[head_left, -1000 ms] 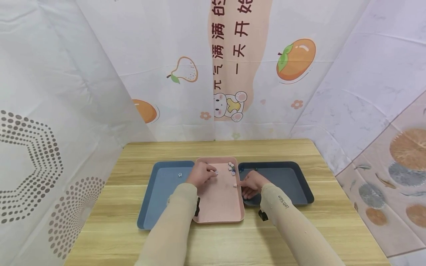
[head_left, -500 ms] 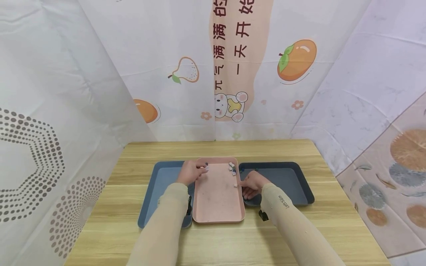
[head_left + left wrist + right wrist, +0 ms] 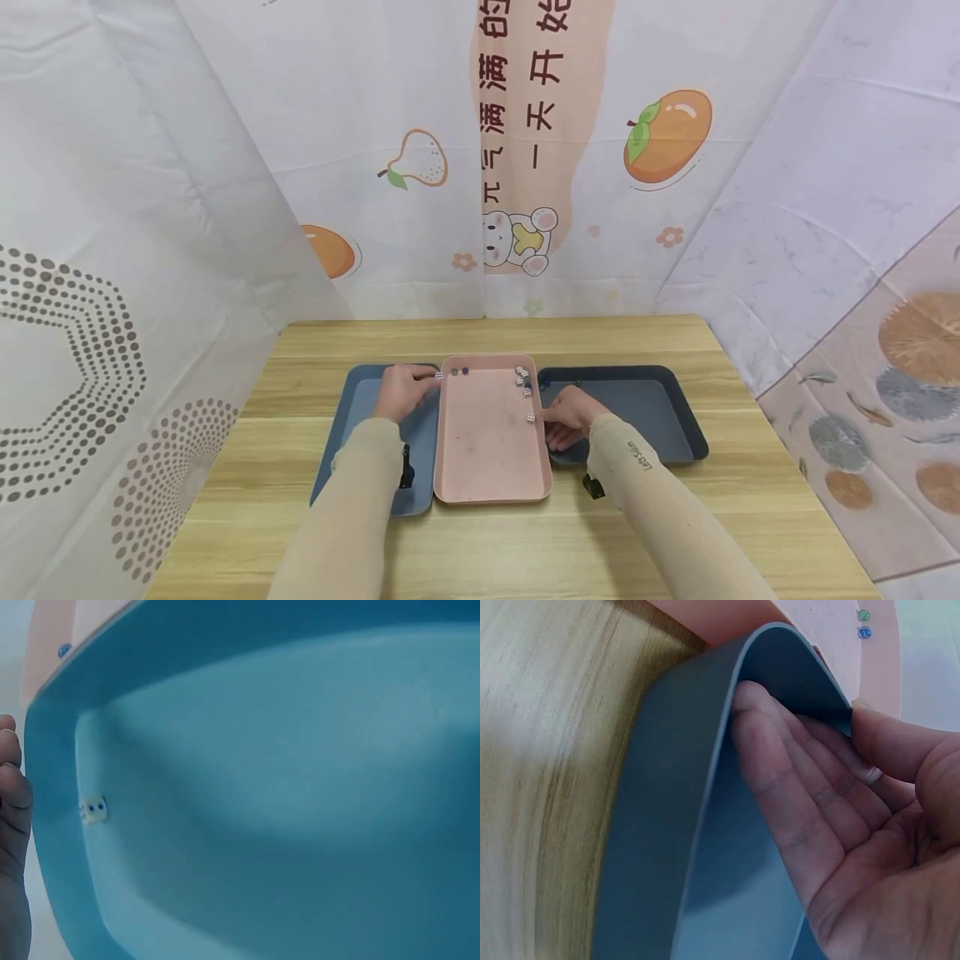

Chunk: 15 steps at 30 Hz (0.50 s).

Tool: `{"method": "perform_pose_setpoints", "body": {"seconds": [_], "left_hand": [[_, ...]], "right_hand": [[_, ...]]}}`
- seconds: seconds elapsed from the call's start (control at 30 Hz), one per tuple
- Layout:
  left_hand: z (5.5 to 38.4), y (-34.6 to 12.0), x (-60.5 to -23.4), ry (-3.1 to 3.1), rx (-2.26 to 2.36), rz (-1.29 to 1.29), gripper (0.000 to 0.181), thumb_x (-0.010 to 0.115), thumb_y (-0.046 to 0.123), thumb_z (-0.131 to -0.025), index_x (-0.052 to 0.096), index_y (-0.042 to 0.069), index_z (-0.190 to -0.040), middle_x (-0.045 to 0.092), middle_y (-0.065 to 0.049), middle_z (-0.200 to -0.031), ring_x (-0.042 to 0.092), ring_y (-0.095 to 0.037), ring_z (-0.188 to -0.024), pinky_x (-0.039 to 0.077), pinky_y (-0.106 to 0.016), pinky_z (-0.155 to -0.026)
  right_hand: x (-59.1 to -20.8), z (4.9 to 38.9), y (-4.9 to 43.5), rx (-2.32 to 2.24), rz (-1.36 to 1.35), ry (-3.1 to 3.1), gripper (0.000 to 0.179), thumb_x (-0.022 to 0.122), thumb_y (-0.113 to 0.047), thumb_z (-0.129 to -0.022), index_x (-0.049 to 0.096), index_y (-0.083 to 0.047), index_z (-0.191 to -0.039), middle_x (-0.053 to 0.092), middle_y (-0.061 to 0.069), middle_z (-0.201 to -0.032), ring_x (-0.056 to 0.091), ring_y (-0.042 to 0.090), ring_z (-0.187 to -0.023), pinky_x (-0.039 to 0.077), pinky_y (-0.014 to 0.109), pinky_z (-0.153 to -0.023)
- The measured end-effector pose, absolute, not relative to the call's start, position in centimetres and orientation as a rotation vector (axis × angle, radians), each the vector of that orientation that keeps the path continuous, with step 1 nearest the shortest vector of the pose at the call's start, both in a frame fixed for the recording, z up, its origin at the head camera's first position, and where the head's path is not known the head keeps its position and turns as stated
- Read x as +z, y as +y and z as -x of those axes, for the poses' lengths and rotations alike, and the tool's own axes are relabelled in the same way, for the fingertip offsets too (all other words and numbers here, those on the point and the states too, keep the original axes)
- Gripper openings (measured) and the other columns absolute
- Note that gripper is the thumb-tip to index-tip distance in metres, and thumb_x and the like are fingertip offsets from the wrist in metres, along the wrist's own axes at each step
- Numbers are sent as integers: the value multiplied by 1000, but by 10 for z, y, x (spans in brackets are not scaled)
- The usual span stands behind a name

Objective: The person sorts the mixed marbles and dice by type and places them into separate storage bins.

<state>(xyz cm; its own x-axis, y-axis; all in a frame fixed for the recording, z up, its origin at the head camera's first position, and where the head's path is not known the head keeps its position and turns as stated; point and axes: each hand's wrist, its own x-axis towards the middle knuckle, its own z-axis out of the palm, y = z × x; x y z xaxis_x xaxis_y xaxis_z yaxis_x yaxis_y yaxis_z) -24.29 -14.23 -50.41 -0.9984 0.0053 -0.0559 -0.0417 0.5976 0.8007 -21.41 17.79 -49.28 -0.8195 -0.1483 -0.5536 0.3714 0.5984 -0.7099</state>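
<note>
My left hand (image 3: 402, 390) pinches a white die (image 3: 438, 376) at its fingertips, over the right rim of the blue tray (image 3: 427, 500). In the left wrist view, fingers (image 3: 13, 780) show at the left edge, and another die (image 3: 95, 810) lies inside the blue tray near its end wall. My right hand (image 3: 573, 414) rests at the left side of the dark tray (image 3: 693, 429). Its fairly straight fingers (image 3: 795, 787) reach inside, and the thumb lies at the rim. Beside it, a die (image 3: 531, 417) sits in the pink tray (image 3: 491, 501).
Several dice (image 3: 520, 380) cluster at the pink tray's far right with a few dark beads among them. A greenish bead (image 3: 453, 372) and a blue bead (image 3: 465, 371) lie at its far left. Small beads (image 3: 577, 384) sit in the dark tray. All three trays stand side by side.
My left hand has carried the die leftward from the pink tray to the blue tray's edge, uncovering two beads. It now covers the die in the blue tray. My right hand stays put.
</note>
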Motion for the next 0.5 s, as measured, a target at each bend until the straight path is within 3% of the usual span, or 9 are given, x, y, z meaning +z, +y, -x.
{"method": "perform_pose_setpoints", "body": {"seconds": [0.23,0.5], "left_hand": [[239,-158,-512,2744,1444,112,23,76,21,-94,79,6,-112,73,-14,-79,64,-21,-63,50,-31,-57],[233,-168,-517,2785,1414,151,23,75,20,-95,79,4,-111,72,-11,-73,61,-17,-57,46,-31,-54]], "right_hand": [[-493,214,178,-1185,-179,2248,31,66,-19,-101,76,5,-85,74,18,-76,73,21,-62,63,37,-63],[-494,214,178,-1186,-183,2246,32,66,-19,-101,76,5,-84,74,19,-76,72,21,-62,63,37,-63]]}}
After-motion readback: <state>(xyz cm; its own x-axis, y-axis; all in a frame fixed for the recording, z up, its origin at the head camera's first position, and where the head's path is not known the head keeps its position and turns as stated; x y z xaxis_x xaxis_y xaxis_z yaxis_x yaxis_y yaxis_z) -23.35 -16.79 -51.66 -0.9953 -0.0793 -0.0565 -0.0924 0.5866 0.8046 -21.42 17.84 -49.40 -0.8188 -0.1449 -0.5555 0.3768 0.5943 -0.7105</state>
